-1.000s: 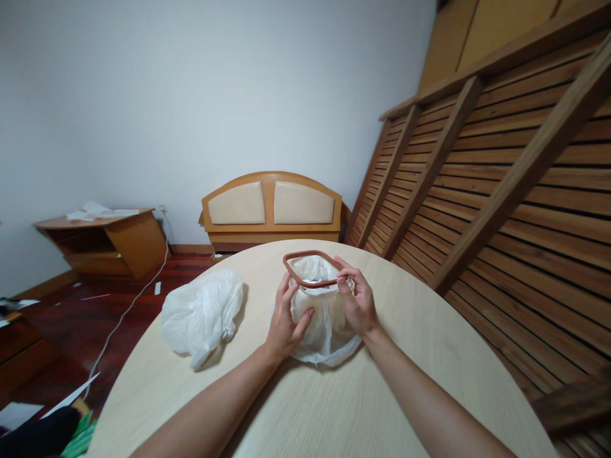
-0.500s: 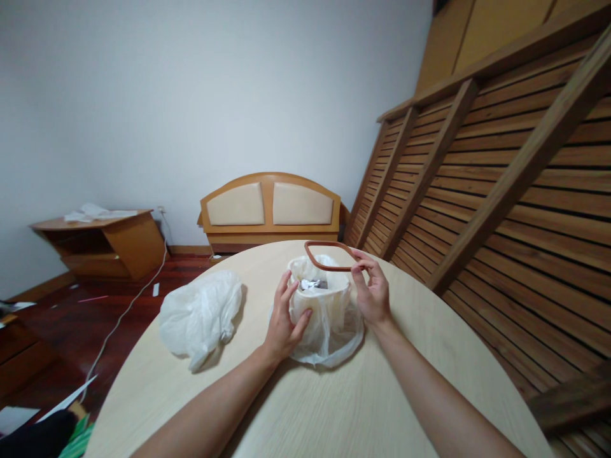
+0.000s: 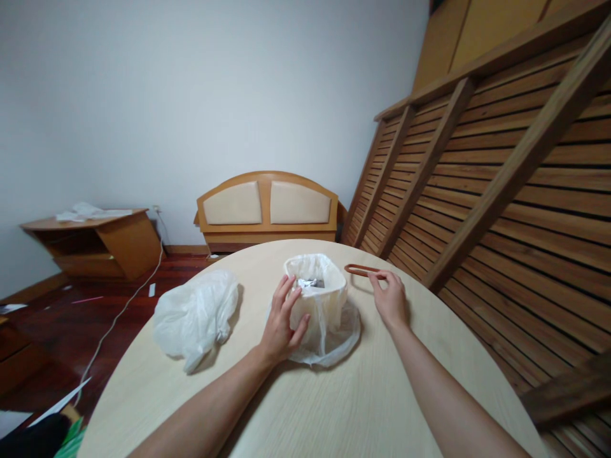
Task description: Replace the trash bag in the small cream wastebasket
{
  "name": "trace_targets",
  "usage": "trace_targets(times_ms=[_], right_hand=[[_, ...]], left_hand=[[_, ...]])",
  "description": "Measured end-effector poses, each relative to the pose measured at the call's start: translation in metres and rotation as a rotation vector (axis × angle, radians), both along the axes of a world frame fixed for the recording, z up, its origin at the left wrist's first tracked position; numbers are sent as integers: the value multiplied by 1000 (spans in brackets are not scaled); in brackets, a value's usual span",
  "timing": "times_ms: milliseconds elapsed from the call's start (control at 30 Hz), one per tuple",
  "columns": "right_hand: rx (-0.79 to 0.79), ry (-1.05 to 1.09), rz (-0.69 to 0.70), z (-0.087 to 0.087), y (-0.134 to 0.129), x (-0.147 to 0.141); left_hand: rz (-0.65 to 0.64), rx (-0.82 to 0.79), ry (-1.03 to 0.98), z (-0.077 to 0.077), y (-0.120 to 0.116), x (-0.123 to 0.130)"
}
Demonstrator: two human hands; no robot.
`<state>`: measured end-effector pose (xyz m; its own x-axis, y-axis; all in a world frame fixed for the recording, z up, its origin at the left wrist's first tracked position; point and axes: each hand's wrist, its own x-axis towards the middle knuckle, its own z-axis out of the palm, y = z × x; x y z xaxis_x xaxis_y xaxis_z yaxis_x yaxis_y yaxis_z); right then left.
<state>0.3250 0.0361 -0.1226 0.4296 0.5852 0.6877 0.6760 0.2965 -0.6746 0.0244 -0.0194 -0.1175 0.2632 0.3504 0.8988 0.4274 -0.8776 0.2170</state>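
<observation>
A small bin (image 3: 317, 321) lined with a thin white plastic bag stands near the middle of the round table, with some silvery crumpled stuff (image 3: 310, 283) inside. The bag's loose edge spreads around its base. My left hand (image 3: 285, 318) rests against the bin's left side, fingers apart, fingertips at the rim. To the right of the bin, my right hand (image 3: 390, 298) pinches a brown ring-shaped frame (image 3: 361, 270), seen nearly edge-on just above the table. A crumpled white plastic bag (image 3: 198, 315) lies on the left of the table.
The round pale table (image 3: 382, 407) fills the foreground. Wooden slatted panels (image 3: 501, 210) lean along the right. Behind are a headboard (image 3: 267, 207) and a low cabinet (image 3: 119, 245) with papers on it. A white cable (image 3: 125, 312) crosses the floor at left.
My right hand has moved right with the brown frame, off the bin's top, and the frame has tilted edge-on. My left hand stays at the bin.
</observation>
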Motion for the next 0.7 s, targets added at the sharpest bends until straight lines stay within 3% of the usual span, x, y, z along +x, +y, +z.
trace_targets(times_ms=[300,467,700], right_hand=[[-347,-215,-103,-29,2,16],[-466,-309,-129,-26,-3,15],[-594,-374,-266,-13,-14,3]], left_hand=[[-1,-11,-16,0,-2,0],[-4,-11,-20,0,-2,0],[10,6,-29,1,-2,2]])
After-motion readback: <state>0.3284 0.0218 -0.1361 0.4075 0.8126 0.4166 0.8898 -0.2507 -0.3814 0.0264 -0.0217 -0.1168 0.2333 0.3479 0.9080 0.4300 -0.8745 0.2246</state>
